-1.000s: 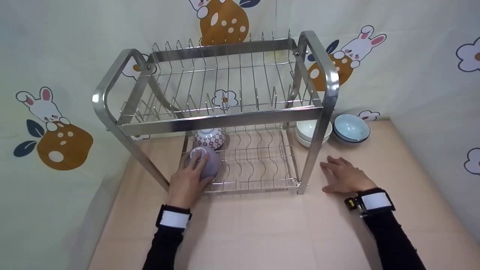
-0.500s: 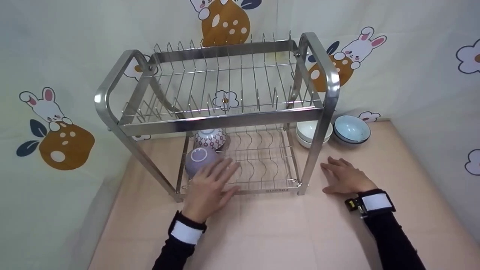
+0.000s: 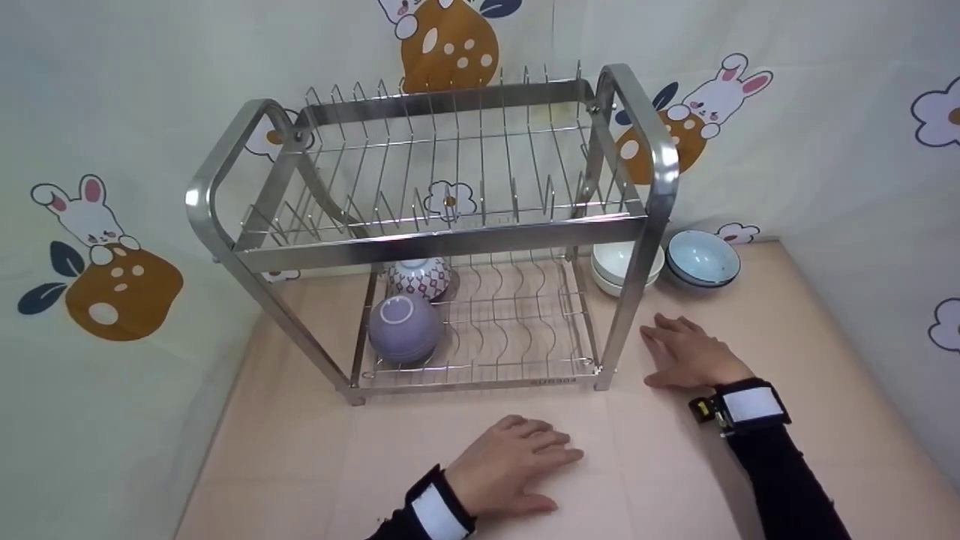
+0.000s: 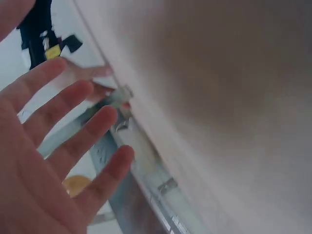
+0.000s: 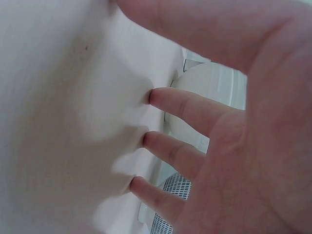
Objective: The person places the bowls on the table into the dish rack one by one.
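My left hand is over the table in front of the rack, holding nothing; the left wrist view shows its fingers spread and straight. Right of the rack, my right hand rests with its fingertips on the table, empty too. In the right wrist view its fingers are spread and touch the tabletop. A purple bowl sits upside down at the front left of the rack's lower tier. Behind it, partly hidden, is an upturned white bowl with a red lattice pattern.
The two-tier steel dish rack stands at the back of the table. Behind its right leg are stacked white bowls, and beside them stacked light-blue bowls. A cloth printed with rabbits hangs close around the table.
My left hand has let go of the purple bowl, come out of the rack and moved right and toward me. The bowl stays on the lower tier. My right hand has not moved.
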A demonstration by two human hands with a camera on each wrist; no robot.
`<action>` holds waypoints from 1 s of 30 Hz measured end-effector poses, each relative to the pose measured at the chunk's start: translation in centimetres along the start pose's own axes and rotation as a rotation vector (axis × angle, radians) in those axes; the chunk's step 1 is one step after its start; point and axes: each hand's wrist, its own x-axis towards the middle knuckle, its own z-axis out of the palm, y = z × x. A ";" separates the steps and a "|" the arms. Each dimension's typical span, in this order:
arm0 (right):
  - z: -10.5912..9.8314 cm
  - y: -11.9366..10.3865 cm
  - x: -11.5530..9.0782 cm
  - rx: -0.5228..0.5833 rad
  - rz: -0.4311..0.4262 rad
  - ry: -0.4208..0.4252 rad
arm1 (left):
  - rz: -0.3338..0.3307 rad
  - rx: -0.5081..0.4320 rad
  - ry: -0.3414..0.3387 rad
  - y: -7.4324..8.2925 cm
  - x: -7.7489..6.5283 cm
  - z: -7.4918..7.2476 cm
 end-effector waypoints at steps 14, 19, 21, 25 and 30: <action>-0.5 0.0 0.1 0.040 0.026 0.042 | -0.031 -0.030 -0.079 0.5 0.1 0.7; -2.1 0.1 0.2 0.232 0.054 0.208 | -0.024 -0.045 -0.077 0.3 0.0 0.9; -3.0 0.0 0.5 0.315 0.062 0.315 | -0.023 -0.047 -0.078 0.2 0.0 0.9; -5.0 -0.3 2.2 0.404 0.113 0.521 | -0.025 -0.048 -0.082 0.2 0.1 1.0; -6.7 -0.4 5.7 0.371 0.198 0.582 | -0.033 -0.051 -0.089 0.3 0.1 0.9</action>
